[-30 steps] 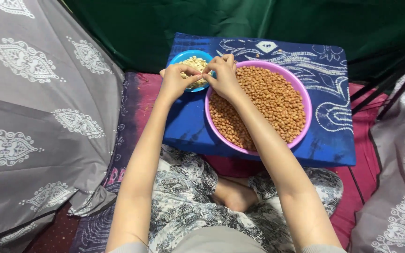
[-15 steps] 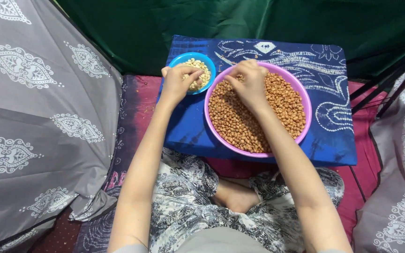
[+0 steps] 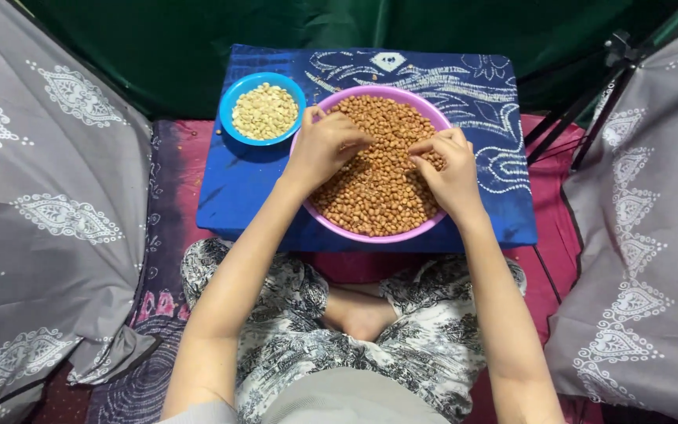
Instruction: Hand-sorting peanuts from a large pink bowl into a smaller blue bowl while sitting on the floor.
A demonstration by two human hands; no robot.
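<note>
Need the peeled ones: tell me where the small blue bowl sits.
The small blue bowl sits on the blue table, far-left corner, beside the pink bowl, near the left hand.

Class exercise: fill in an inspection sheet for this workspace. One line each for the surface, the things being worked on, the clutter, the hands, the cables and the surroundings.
Surface: low table under a blue patterned cloth, on a red mat.
Things worked on: pink bowl full of brown-skinned peanuts; small blue bowl of pale skinless peanuts at its left.
Clutter: nothing seen.
Hands: left hand and right hand both over the pink bowl, fingers curled in the peanuts; what each pinches cannot be told.
Cables: nothing seen.
Surroundings: grey patterned fabric on both sides, green cloth behind, black tripod legs at right.
</note>
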